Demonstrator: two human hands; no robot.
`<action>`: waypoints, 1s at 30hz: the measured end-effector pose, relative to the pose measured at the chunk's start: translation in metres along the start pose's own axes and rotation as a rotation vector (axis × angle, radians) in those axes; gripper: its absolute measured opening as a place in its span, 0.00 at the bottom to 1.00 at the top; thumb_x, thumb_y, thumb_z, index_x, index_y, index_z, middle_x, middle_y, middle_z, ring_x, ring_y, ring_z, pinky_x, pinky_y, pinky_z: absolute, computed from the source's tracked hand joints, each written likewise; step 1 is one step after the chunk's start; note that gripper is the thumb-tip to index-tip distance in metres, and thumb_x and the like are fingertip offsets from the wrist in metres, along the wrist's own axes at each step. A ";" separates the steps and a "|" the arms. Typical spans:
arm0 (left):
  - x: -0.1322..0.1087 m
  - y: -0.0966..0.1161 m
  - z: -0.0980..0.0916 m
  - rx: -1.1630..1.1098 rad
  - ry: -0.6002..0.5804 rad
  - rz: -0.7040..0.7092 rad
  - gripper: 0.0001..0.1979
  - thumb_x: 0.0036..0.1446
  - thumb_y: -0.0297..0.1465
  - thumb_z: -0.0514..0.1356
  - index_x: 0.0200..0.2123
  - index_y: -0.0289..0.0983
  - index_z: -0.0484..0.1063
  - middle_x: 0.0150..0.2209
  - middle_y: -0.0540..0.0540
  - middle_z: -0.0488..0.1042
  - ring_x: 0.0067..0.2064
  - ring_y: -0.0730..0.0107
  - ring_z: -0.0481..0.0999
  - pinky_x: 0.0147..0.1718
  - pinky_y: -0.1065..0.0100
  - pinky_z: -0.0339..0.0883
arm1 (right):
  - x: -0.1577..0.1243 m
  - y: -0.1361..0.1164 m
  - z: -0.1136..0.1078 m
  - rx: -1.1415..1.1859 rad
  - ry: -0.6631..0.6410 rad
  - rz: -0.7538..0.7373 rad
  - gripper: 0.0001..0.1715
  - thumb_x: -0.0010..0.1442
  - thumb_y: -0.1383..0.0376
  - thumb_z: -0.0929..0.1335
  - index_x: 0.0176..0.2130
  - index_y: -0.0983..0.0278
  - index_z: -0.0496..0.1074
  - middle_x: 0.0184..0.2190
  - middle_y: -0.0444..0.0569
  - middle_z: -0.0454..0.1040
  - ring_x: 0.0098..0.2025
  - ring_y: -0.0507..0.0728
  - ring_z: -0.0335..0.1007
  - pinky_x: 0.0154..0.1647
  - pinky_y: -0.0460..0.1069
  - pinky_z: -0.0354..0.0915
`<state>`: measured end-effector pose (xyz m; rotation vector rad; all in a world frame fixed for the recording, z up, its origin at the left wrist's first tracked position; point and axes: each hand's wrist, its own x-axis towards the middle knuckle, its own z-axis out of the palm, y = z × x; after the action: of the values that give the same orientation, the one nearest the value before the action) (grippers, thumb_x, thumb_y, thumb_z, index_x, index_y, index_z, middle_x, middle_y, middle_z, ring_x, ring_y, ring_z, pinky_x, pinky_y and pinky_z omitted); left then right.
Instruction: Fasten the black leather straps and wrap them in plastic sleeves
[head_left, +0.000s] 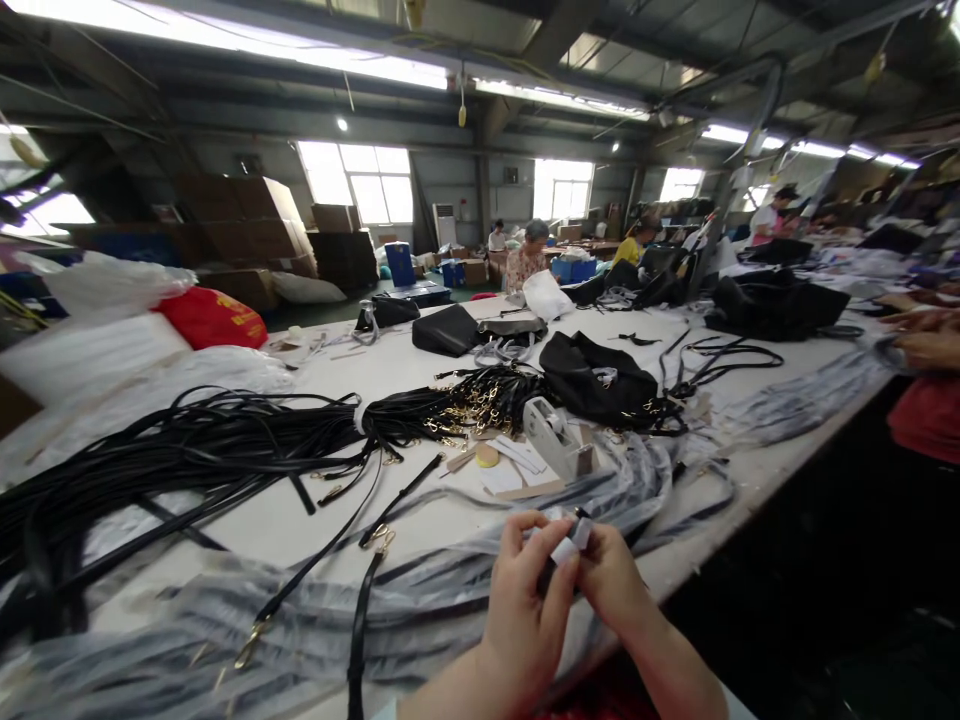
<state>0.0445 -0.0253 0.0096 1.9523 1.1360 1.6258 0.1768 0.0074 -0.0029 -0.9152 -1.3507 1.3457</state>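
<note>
My left hand (521,595) and my right hand (613,572) meet above the near edge of the table. Their fingers pinch a small piece of white wrapping (564,550), with a bit of something dark showing at its top. What lies inside the wrapping is mostly hidden by the fingers. Beneath and beside the hands, straps in cloudy plastic sleeves (435,590) lie along the front edge. To the left rest loose black straps with gold clasps, one black strap (361,625) pointing toward me.
A big bundle of black straps (247,435) covers the left side. Behind my hands stand a white tape dispenser (551,432) and a black bag (592,375). A co-worker's arm (930,340) reaches in at the right; other people sit farther back.
</note>
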 end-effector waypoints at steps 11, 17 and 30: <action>-0.009 -0.018 -0.004 0.166 -0.057 0.082 0.17 0.61 0.25 0.57 0.53 0.41 0.70 0.46 0.41 0.75 0.48 0.62 0.75 0.47 0.61 0.72 | 0.014 -0.013 -0.046 -0.482 0.514 -0.425 0.13 0.59 0.55 0.69 0.31 0.62 0.74 0.40 0.52 0.72 0.41 0.61 0.71 0.43 0.53 0.67; -0.010 -0.012 -0.005 0.147 -0.212 0.000 0.14 0.60 0.26 0.57 0.50 0.39 0.71 0.44 0.42 0.76 0.46 0.62 0.76 0.46 0.61 0.72 | 0.131 -0.099 -0.142 -0.988 0.848 -0.813 0.16 0.55 0.52 0.70 0.28 0.62 0.71 0.36 0.57 0.74 0.43 0.64 0.70 0.46 0.59 0.68; -0.018 -0.069 -0.033 0.587 -0.737 -0.268 0.11 0.58 0.32 0.60 0.44 0.36 0.76 0.43 0.42 0.76 0.47 0.58 0.75 0.50 0.60 0.68 | 0.038 0.009 -0.116 -0.894 0.332 -0.414 0.11 0.60 0.58 0.67 0.33 0.62 0.75 0.33 0.50 0.78 0.34 0.58 0.74 0.37 0.52 0.71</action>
<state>-0.0110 -0.0038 -0.0412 2.2933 1.5327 0.3588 0.2787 0.0733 -0.0185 -1.2654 -1.7603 0.2127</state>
